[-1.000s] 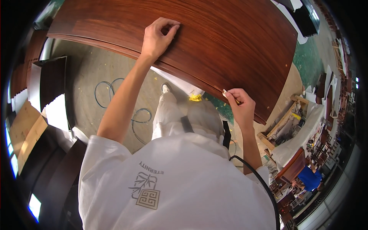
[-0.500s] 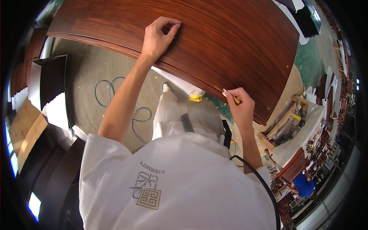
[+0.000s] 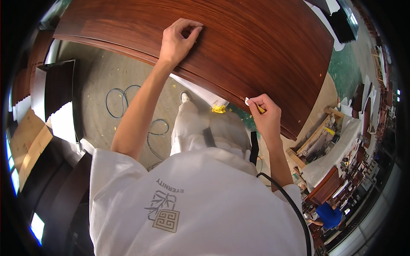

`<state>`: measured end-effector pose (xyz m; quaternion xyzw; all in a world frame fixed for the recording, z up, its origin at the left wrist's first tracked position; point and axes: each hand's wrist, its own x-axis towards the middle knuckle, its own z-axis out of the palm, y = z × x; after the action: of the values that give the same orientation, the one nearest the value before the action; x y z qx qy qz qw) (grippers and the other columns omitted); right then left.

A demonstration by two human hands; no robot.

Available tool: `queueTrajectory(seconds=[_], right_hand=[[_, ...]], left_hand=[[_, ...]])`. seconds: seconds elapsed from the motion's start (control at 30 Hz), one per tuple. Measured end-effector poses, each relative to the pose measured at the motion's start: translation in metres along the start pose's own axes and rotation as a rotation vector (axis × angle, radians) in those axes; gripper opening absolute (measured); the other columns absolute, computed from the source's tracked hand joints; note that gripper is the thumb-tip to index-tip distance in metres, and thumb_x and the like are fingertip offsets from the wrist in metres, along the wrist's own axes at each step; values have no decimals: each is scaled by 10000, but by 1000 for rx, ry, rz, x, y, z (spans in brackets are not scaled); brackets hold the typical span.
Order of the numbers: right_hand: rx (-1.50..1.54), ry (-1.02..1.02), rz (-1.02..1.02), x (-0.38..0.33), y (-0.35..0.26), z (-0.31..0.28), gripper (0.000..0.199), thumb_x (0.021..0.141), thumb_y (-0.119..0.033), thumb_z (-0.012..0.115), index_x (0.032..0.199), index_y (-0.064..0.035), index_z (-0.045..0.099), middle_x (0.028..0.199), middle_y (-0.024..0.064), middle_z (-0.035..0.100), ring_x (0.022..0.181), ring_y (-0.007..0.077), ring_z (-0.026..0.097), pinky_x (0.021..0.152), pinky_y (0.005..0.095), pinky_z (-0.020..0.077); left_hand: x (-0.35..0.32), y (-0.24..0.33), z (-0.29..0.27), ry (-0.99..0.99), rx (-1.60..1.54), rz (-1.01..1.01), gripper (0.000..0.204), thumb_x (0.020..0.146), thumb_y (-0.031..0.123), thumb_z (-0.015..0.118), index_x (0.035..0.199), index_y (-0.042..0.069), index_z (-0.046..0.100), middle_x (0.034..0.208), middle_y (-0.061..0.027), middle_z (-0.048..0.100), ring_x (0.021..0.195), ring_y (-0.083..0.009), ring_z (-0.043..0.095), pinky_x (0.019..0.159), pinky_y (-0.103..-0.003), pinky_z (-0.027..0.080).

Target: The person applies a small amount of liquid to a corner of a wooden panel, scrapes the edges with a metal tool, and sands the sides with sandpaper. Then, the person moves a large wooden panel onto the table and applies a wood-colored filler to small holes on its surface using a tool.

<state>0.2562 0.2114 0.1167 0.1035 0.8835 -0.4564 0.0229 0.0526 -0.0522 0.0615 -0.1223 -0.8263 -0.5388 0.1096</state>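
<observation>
A glossy reddish-brown wooden panel [image 3: 247,47] with dark grain spreads before me. My left hand [image 3: 178,40] rests on its surface, thumb and forefinger pinched together; whatever may be between them is hidden. By the panel's near edge, my right hand [image 3: 267,113] is closed around a small tool with a yellow handle [image 3: 261,109]. A short whitish tip [image 3: 247,100] sticks out past its fingers, at the moulded edge. The tool's exact kind is too small to make out.
Below the panel, a thin blue hose [image 3: 115,102] lies looped on the floor. Crumpled yellow material [image 3: 218,109] sits near my legs. At right stands a wooden crate [image 3: 311,147] of odds and ends; beyond it, a person in blue [image 3: 329,215]. Dark boards [image 3: 60,85] stand at left.
My right hand has shifted slightly left and up along the panel's edge with the yellow-handled tool. My left hand stays nearly in place. The distant person in blue has moved.
</observation>
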Motion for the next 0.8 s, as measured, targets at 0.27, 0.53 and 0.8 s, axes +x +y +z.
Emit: queueTrajectory(seconds=[0.27,0.53,0.8], right_hand=[[-67,-51,54,1,5,-7,140,925,-44,766,895,-10,634,852,108,719,764,265,707,715,342,558],[120,-53,8,8,-13,10,85,973,-50,713,1042,-3,699,881,108,728,799,182,697,748,300,548],[-17,-92,-105,0,-6,-10,161,1000,-30,658,1140,-36,737,977,101,710,793,198,665,716,305,531]], left_hand=[[0,3,0,-2,-5,-28,145,924,105,776,1052,39,793,1011,-100,753,869,-211,732,790,-323,580],[-2,-1,2,-17,-8,-41,141,935,102,770,1059,37,789,995,-76,755,839,-177,725,766,-304,578],[-2,-6,3,-1,28,15,141,953,103,772,1071,25,780,970,-57,762,759,-119,713,730,-272,572]])
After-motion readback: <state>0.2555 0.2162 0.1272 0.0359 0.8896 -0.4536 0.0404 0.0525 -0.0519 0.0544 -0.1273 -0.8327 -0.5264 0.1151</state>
